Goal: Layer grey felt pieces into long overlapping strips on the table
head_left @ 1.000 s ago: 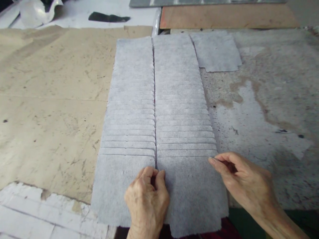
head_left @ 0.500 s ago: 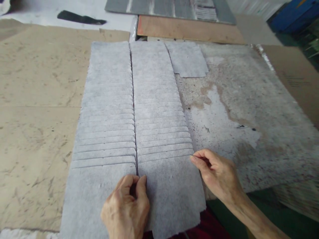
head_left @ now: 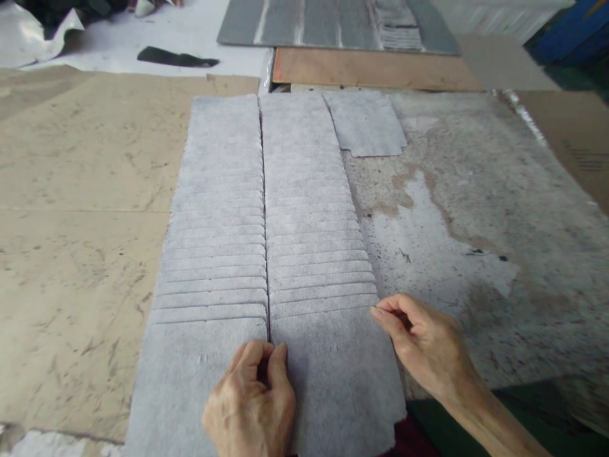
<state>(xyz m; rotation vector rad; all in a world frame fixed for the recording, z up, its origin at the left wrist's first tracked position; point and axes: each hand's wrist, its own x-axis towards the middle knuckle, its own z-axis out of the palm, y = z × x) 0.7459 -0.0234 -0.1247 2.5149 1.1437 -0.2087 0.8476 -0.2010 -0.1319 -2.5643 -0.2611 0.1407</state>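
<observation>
Two columns of overlapping grey felt-like sheets run away from me, a left column and a right column, with a narrow dark gap between them. My right hand pinches the right edge of the frontmost grey sheet in the right column, thumb and forefinger together. At the gap, my left hand is closed in a pinch at that sheet's left edge, its knuckles over the left column's front sheet. The fingertips partly hide what the left hand grips.
A separate grey piece lies at the far right of the columns. Brown cardboard covers the left side; a stained, worn board is on the right. Behind are a grey panel, a wooden board and a dark strip.
The camera view has shifted, so the whole scene sits slightly lower and further right. Both hands keep their pinches at the same places on the sheet.
</observation>
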